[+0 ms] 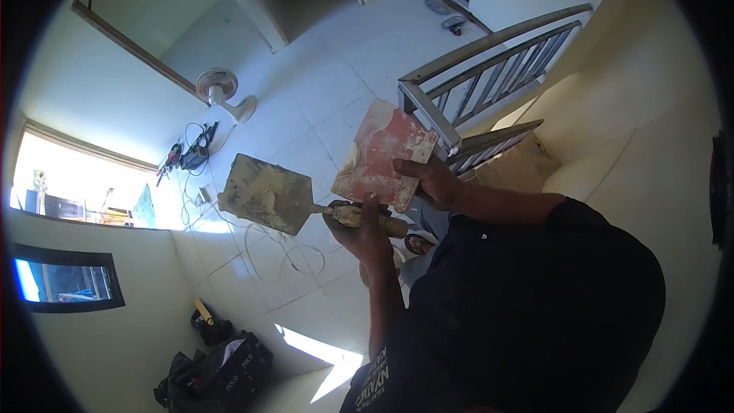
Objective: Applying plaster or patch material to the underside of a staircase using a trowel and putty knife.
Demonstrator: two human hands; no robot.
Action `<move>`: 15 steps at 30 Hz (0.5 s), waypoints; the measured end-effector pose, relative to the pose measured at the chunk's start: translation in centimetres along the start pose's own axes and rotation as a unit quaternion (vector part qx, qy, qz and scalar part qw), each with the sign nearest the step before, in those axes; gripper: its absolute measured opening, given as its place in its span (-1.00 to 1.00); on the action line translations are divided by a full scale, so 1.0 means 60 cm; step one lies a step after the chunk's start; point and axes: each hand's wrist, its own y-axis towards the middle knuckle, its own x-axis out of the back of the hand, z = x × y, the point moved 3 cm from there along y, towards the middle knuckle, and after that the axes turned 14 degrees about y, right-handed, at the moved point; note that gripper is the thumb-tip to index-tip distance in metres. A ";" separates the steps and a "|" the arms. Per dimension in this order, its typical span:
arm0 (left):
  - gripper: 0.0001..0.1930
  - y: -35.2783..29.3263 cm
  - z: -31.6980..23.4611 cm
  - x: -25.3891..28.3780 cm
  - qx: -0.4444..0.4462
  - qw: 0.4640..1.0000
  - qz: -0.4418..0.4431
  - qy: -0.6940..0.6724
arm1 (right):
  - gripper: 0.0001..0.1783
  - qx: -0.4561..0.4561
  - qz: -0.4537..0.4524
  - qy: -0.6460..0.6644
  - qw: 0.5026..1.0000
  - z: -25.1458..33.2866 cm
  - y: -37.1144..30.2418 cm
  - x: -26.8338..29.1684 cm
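Observation:
My left hand is closed round the wooden handle of a trowel. The trowel's broad, squarish metal blade points left and carries a patch of pale, putty-like paste. In my right hand is a flat red plate, crusted with whitish paste along its edges; the thumb presses on its face, and the fingers behind it are hidden. The plate's lower edge lies right by my left thumb and the trowel's handle. Both tools are held up in front of my body, above the tiled floor.
To the right runs a metal stair railing with a wooden handrail. A white fan stands on the tiles, near power tools and a loose cable. Dark bags lie at lower left. Slippers rest by a far doorway.

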 end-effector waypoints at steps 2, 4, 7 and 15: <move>-0.61 0.012 0.014 0.008 0.017 1.000 0.002 -0.006 | -0.45 0.052 0.000 -0.025 0.998 0.017 0.027 -0.006; -0.61 0.027 0.013 0.018 0.025 1.000 -0.003 0.001 | -0.46 0.093 -0.008 -0.028 0.995 0.051 0.059 -0.012; -0.62 0.066 0.041 0.054 0.032 0.998 -0.011 0.058 | -0.49 0.207 0.000 -0.071 0.976 0.134 0.109 -0.010; -0.63 0.266 0.045 0.046 0.041 0.983 0.056 0.169 | -0.52 0.480 -0.064 -0.145 0.863 0.376 0.175 0.055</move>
